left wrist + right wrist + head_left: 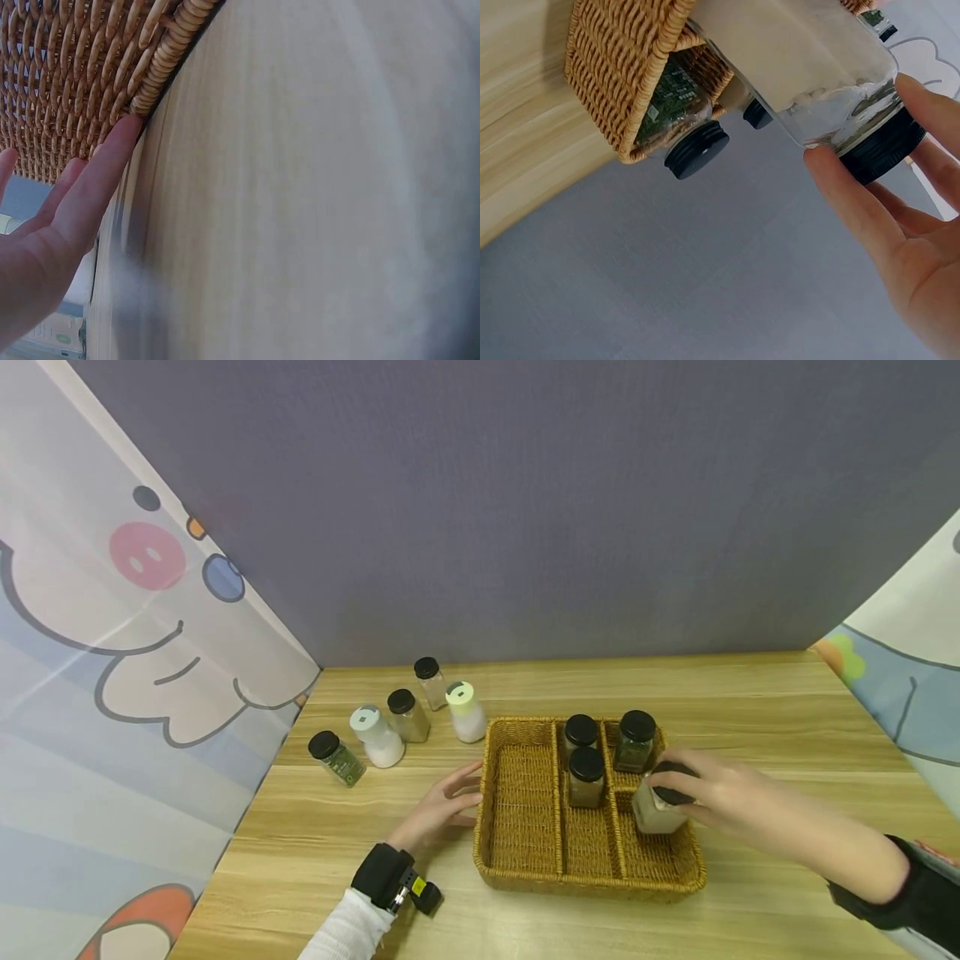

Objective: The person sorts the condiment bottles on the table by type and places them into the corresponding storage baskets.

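Observation:
By its black lid, my right hand (pixel 723 789) pinches a square glass spice jar (pixel 656 812) of pale powder. That jar is in the front right compartment of a woven basket (pixel 525 810), slightly tilted; whether its base touches the bottom is hidden. Behind it, in the back right compartment, stands a jar of green herbs (pixel 673 101). Two black-lidded jars, one behind the other (pixel 586 781), occupy the middle compartment. My left hand (pixel 442 807) rests its extended fingertips against the basket's left wall (pixel 67 82), holding nothing.
Left of the basket on the wooden table (pixel 300 852) stand a green-labelled jar (pixel 343 764), a white-capped shaker (pixel 381 743), a brownish spice jar (pixel 411 722), another black-lidded jar (pixel 433 689) and a yellow-capped shaker (pixel 468 722). A grey panel (pixel 525 527) rises behind the table.

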The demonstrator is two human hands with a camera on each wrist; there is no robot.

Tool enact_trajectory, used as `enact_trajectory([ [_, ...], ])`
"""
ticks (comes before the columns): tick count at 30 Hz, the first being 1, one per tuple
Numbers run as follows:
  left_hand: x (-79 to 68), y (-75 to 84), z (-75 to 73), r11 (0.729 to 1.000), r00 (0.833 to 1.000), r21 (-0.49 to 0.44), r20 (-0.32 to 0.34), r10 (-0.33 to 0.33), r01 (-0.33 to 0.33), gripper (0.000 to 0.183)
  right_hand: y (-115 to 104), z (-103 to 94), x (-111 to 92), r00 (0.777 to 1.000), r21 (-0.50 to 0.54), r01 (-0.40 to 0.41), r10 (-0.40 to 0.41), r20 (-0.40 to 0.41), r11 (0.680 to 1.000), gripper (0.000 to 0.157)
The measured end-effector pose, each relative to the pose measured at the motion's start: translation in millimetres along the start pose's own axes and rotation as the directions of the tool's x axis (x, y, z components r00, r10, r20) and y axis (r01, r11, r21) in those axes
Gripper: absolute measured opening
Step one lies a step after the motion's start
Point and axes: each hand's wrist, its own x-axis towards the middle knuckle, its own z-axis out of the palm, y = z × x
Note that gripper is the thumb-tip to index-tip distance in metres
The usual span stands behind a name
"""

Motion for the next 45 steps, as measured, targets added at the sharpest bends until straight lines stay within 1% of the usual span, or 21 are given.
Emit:
enact_trajectory([
  [4, -0.1, 0.2, -0.2, 1.0, 1.0, -0.008, 0.002, -0.001, 0.001, 0.062, -1, 2.3, -1, 1.0, -0.005, -0.005, 0.005, 0.015, 1.0, 0.049],
  [9, 0.6, -0.6, 0.1, 1.0, 1.0, -0.016, 0.003, 0.004, -0.004, 0.062, -1, 6.6, -1, 1.0, -0.005, 0.01, -0.01, 0.007, 1.0, 0.05],
  [13, 1.5, -1.0, 0.2, 1.0, 1.0, -0.013, -0.003, 0.005, -0.005, 0.063, -1, 9.8, -3, 1.0, 0.006, 0.005, -0.005, 0.007, 1.0, 0.051],
  [19, 1.7, -0.3, 0.7, 1.0, 1.0, -0.017, -0.004, 0.005, -0.005, 0.064, -1, 17.6, -5, 1.0, -0.004, 0.016, -0.016, -0.023, 1.0, 0.048],
  [22, 1.4, 0.0, 0.5, 1.0, 1.0, -0.024, 0.001, 0.002, -0.002, 0.065, -2, 20.6, -5, 1.0, -0.025, 0.013, -0.013, -0.027, 1.0, 0.048],
  [26, 0.7, -0.1, 0.0, 1.0, 1.0, -0.017, 0.007, -0.001, 0.001, 0.065, -3, 22.7, -5, 1.0, -0.037, 0.003, -0.003, -0.013, 0.999, 0.05],
  [31, 0.4, 0.0, 0.1, 1.0, 1.0, -0.014, 0.009, 0.003, -0.002, 0.063, -3, 23.6, -6, 1.0, -0.019, -0.016, 0.016, 0.017, 1.0, 0.05],
  [38, 1.2, -0.3, -0.1, 1.0, 1.0, -0.023, 0.011, 0.002, -0.002, 0.066, -4, 27.0, -8, 1.0, -0.004, -0.018, 0.018, 0.019, 1.0, 0.051],
  [45, -1.0, 0.3, 0.5, 1.0, 1.0, 0.017, -0.003, 0.005, -0.005, 0.067, -5, 29.4, -9, 0.999, 0.028, -0.042, 0.041, 0.031, 0.999, 0.05],
])
